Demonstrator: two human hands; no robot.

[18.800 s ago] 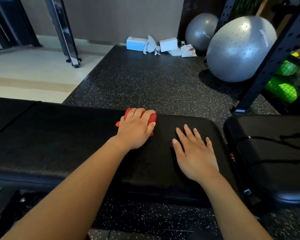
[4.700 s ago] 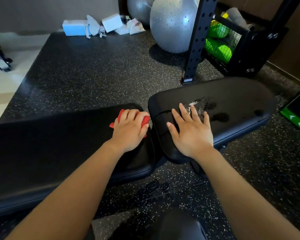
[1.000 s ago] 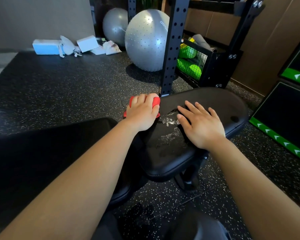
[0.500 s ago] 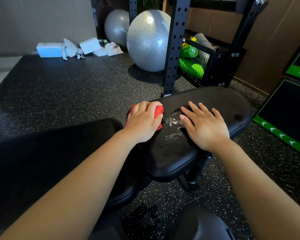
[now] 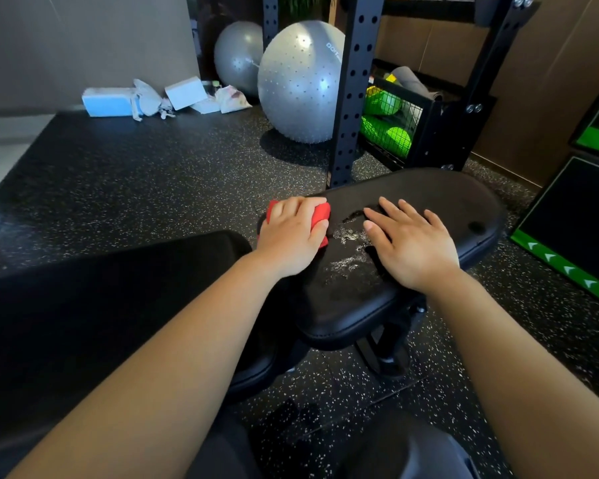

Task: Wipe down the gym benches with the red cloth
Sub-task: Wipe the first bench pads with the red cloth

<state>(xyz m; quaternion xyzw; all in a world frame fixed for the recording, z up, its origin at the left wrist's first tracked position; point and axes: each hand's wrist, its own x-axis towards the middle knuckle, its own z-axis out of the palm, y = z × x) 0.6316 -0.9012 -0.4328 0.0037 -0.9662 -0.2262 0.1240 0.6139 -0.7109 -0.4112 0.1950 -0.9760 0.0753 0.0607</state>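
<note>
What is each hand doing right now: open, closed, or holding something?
Left hand: fingers curled over the red cloth, holding it against the bench pad.
Right hand: open, fingers straight, flat on the same pad.

Two bare arms, with dark clothing at the near edge.

The left forearm (image 5: 173, 361) and right forearm (image 5: 498, 357) are uncovered along all of their visible length. Each looks thick close to the camera and narrows towards the wrist, and the surface is smooth. The left hand (image 5: 291, 233) and right hand (image 5: 412, 243) are bare too, broad across the back, with fairly short, rounded fingers (image 5: 403, 217). The nails that show on the right hand are cut short. Between the arms at the near edge is smooth, matt dark grey fabric (image 5: 405, 454) in two rounded masses, one left and one right. What garment it is cannot be told.
</note>
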